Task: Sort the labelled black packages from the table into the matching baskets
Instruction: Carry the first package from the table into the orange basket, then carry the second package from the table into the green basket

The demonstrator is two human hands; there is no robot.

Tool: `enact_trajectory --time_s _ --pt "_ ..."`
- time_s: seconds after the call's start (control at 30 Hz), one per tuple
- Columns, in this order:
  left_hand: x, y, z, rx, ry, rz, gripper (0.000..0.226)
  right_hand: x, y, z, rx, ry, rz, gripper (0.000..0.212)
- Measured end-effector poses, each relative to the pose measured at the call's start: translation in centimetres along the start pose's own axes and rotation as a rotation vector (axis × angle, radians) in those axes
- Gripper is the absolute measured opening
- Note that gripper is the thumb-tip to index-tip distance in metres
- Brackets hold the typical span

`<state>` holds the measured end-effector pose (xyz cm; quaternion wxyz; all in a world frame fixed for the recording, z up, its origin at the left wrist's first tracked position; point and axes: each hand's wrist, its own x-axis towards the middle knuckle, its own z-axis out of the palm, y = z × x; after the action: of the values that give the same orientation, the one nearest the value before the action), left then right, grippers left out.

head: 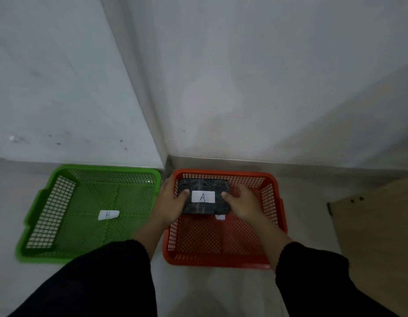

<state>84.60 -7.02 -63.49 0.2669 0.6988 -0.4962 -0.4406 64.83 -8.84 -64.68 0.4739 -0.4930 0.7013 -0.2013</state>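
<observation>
A black package [204, 186] with a white label reading "A" hangs over the red basket [223, 259]. My left hand [171, 202] grips its left end and my right hand [243, 203] grips its right end, thumbs on top. Under the package a white label [220, 217] on the red basket's floor shows only in part. To the left stands the green basket [38, 225], with a white label [108, 215] reading "B" on its floor and nothing else inside.
Both baskets sit on a pale floor in a corner of grey walls [244, 88]. A light wooden panel [376, 225] stands at the right edge. A narrow strip of floor separates the baskets.
</observation>
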Motion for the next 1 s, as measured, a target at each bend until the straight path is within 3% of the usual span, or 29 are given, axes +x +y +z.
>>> enact_trajectory --time_s 0.07,0.2,0.33,0.63,0.8,1.0 --pt "-2.2 3.9 -1.9 0.058 -0.044 -0.024 0.043 -2.6 -3.4 -2.7 -0.047 -0.015 -0.013 0.031" --pt "-7.4 13.8 -7.0 0.126 -0.102 -0.011 0.034 -9.1 -11.7 -9.3 -0.168 -0.036 -0.022 0.047" --pt "-12.8 25.7 -12.9 0.212 -0.141 -0.009 0.054 -15.8 -20.9 -17.3 -0.253 -0.074 -0.012 0.061" --pt "-24.8 50.9 -22.4 0.428 -0.181 0.19 0.06 -32.7 -39.4 -36.0 -0.417 0.149 -0.1 0.061" --pt "-29.6 59.9 -21.1 0.58 -0.195 0.366 0.064 -39.9 -42.0 -44.1 -0.473 0.332 -0.137 0.06" --pt "-35.4 65.6 -14.6 0.648 -0.248 0.512 0.065 -47.1 -38.3 -51.0 -0.489 0.449 -0.054 0.06"
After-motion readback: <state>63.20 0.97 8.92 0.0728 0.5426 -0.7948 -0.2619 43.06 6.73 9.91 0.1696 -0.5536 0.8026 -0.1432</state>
